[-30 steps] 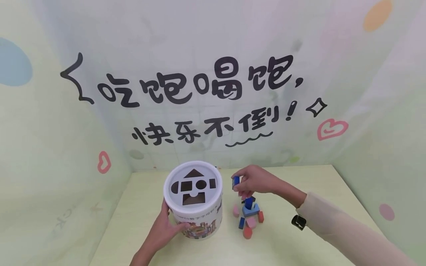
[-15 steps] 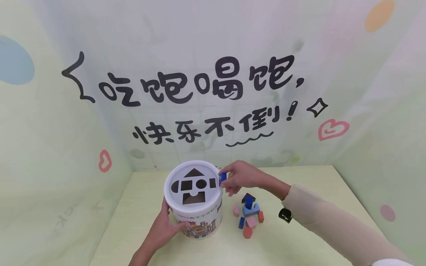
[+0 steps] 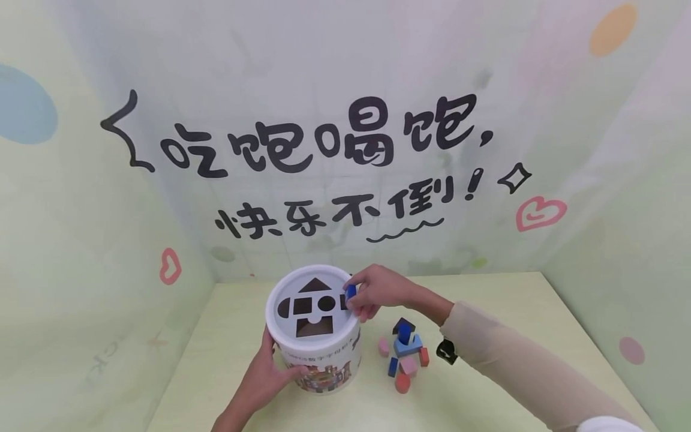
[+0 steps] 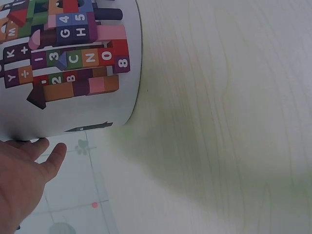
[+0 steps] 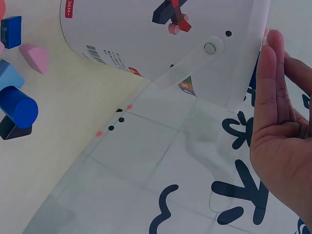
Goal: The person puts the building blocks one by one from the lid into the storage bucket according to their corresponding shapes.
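Observation:
A white shape-sorter bucket (image 3: pixel 324 379) stands on the table, its lid (image 3: pixel 283 329) cut with several openings: triangle, half-round, square, circle, rectangle and an arch form. My left hand (image 3: pixel 264 377) holds the bucket's left side, thumb across the printed front. In the left wrist view, the left hand (image 4: pixel 22 178) lies against the bucket wall. My right hand (image 3: pixel 382 289) pinches a small blue block (image 3: pixel 351 291) over the rectangular hole at the lid's right edge. Seen from the right wrist, the right hand (image 5: pixel 278 102) mostly hides that block beyond the rim.
Right of the bucket lies a loose cluster of blocks: a blue cylinder (image 3: pixel 404 333), a light blue arch (image 3: pixel 408 347), a pink block (image 3: pixel 408 365), a red block (image 3: pixel 424 357), an orange-red round block (image 3: pixel 402 383) and others. Printed fabric walls (image 3: pixel 345 252) enclose the table (image 3: pixel 486 312).
My right hand has carried the blue block leftward from above the loose blocks to the lid's right edge. The left hand and the bucket have stayed in place.

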`<state>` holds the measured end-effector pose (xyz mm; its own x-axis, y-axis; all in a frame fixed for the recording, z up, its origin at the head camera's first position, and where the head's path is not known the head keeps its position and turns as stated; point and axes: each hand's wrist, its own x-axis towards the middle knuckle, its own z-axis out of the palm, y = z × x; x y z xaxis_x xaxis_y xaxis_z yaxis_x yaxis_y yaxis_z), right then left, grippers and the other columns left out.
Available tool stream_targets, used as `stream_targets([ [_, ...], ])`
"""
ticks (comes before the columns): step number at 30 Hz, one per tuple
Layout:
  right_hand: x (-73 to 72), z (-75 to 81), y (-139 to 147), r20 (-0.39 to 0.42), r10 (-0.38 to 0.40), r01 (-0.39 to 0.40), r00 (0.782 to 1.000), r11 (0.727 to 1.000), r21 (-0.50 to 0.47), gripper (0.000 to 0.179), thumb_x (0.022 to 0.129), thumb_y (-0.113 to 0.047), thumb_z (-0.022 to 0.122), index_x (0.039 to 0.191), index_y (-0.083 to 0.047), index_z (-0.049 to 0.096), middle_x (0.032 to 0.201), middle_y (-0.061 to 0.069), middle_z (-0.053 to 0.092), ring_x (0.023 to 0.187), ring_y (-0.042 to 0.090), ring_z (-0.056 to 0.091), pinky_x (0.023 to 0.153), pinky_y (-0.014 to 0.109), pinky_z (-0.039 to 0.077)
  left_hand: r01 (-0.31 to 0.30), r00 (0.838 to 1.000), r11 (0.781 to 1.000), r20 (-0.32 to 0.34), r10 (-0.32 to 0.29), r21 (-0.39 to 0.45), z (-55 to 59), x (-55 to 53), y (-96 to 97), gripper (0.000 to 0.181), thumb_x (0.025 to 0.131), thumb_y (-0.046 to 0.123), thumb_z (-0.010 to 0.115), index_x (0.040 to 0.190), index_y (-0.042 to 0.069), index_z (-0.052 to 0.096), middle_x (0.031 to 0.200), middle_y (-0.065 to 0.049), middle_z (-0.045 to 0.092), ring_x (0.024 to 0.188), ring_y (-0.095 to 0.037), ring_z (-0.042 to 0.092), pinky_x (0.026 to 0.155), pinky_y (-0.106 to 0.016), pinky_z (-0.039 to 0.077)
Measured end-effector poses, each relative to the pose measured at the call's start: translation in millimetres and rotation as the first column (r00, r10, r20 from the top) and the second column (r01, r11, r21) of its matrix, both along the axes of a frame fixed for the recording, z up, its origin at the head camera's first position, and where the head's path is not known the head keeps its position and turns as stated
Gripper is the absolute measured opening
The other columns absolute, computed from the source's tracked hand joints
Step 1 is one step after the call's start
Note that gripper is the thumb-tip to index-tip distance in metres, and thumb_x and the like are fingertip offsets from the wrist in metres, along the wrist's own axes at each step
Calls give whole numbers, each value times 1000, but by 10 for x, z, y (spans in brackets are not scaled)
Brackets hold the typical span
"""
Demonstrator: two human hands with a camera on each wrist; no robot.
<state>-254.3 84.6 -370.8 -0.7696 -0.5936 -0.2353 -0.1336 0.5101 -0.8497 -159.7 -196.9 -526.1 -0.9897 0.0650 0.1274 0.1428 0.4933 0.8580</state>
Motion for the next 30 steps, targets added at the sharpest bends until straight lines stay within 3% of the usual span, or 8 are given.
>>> stream_targets([
  [6,-4,-29,15,5,-2,2,1000,1000,-6,28,86,-13,73,112,-3,69,71,10,70,59,20,69,64,40,62,-22,1000,1000,-14,21,-8,-8,40,35,123,61,46,90,155,37,10,140,-9,52,133,-40,44,104,-72,30],
  [11,4,-34,9,-3,23,-23,1000,1000,18,22,86,-12,73,107,-5,71,67,10,68,53,17,66,57,35,61,-26,1000,1000,-5,26,0,-10,71,73,123,60,46,90,153,42,9,141,-6,51,134,-37,43,105,-71,30],
  [15,10,-18,2,-24,30,-29,999,999,40,21,86,-11,73,106,-4,71,65,9,67,50,15,64,55,33,60,-23,1000,1000,-15,23,-4,-6,94,107,122,63,45,89,154,40,9,141,-8,51,134,-39,43,105,-71,30],
  [30,45,-104,34,15,19,-19,1000,1000,-2,37,84,-10,74,118,1,66,66,11,68,50,14,63,55,34,60,-85,996,996,3,85,-38,-2,238,214,124,63,44,89,155,38,6,141,-13,52,131,-40,46,103,-70,34],
])
